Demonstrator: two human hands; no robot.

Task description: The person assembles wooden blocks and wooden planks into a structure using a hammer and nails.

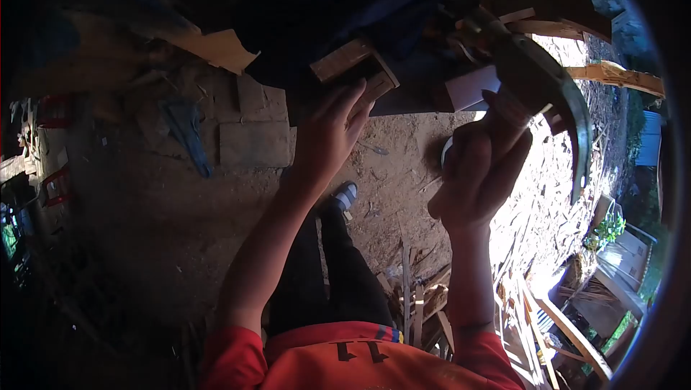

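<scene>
My left hand has its fingers at the near edge of a small wooden piece and holds it against a dark surface. Another light wooden block lies just beyond the fingertips. My right hand is raised to the right, its fingers wrapped round a wooden handle. A long curved metal piece arcs above and right of that hand; its join to the handle is unclear. Behind the right hand is a pale flat block.
Dark cloth hangs at the top. Flat boards and a blue-grey object lie on the dirt floor at left. Scrap wood strips are heaped at lower right. My shoe stands below the left hand.
</scene>
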